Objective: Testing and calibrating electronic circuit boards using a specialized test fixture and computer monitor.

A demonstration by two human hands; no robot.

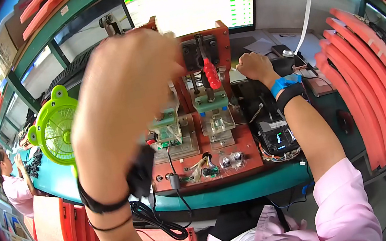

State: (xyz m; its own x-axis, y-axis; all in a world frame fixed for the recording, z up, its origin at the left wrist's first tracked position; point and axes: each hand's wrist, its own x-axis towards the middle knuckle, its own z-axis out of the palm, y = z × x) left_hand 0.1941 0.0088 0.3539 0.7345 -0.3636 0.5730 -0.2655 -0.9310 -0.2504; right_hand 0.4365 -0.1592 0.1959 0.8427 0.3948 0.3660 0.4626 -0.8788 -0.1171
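Observation:
My left hand (138, 73) is raised over the left side of a red test fixture (182, 182). It is closed and blurred, and hides that side's clamp handle, so what it grips is not visible. Below it, a green circuit board (172, 137) sits in the left nest with a black cable (172, 163) running from it. The right station has a toggle clamp with a red ribbed handle (211, 74) hanging down, above a clear nest (217, 123). My right hand (255, 66) is closed in a fist right of the fixture; its inside is hidden.
A lit monitor (190, 1) stands behind the fixture. To the left is a green fan (57, 128); to the right, a black device (277, 133) with a small screen. Red trays (369, 94) stand stacked at the right, more (66, 239) at lower left. Another person (15, 182) sits far left.

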